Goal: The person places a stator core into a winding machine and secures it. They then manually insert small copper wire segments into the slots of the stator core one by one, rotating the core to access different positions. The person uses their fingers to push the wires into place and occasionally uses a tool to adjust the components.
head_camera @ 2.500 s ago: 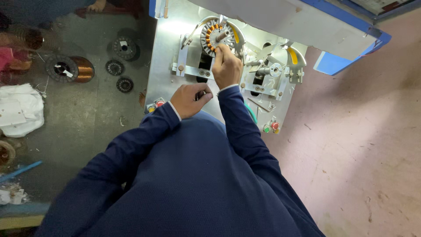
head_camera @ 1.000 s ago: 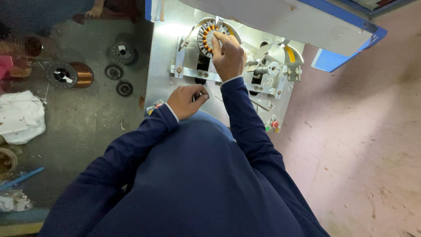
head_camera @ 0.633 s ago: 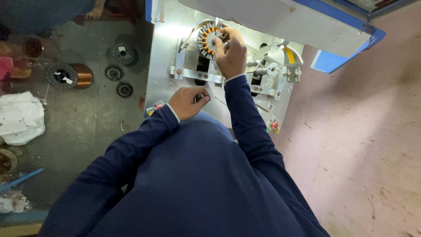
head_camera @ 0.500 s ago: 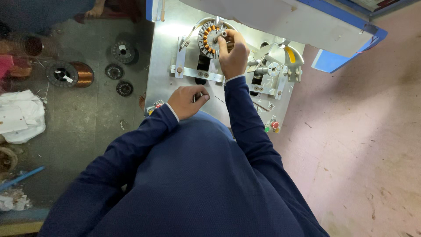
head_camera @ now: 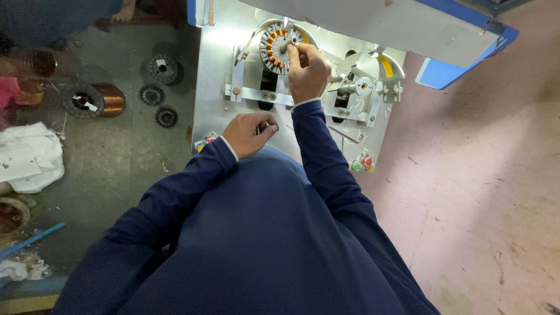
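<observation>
1. So the person in the dark blue sweater (head_camera: 256, 245) is standing right up against a small winding machine (head_camera: 221, 70) with a bright metal faceplate, looking straight down at it.

2. The right hand (head_camera: 306, 73) is up at the round stator core (head_camera: 275, 46), the ring with copper-wound slots mounted at the top of the plate. The fingertips are pinched together on the hub at its middle, thumb and forefinger closed on it. I'd guess that grip is for turning or seating it, since the core sits on a spindle and can't be grabbed from the side.

3. The left hand (head_camera: 248, 133) is lower down, near the bottom edge of the plate, curled shut around something small and dark. Can't tell what it is, as the fingers cover most of it. Looks parked there to keep the piece ready while the other hand works.

4. To the right of the core there's a metal guide arm with a yellow guard (head_camera: 386, 64), and below it a little cluster of red and green buttons (head_camera: 363, 163), within easy reach.

5. On the grey bench at left: a copper wire spool (head_camera: 93, 100), a few more dark stator rings (head_camera: 163, 67) lying flat, and a white cloth (head_camera: 32, 157). All well apart from the hands.
</observation>
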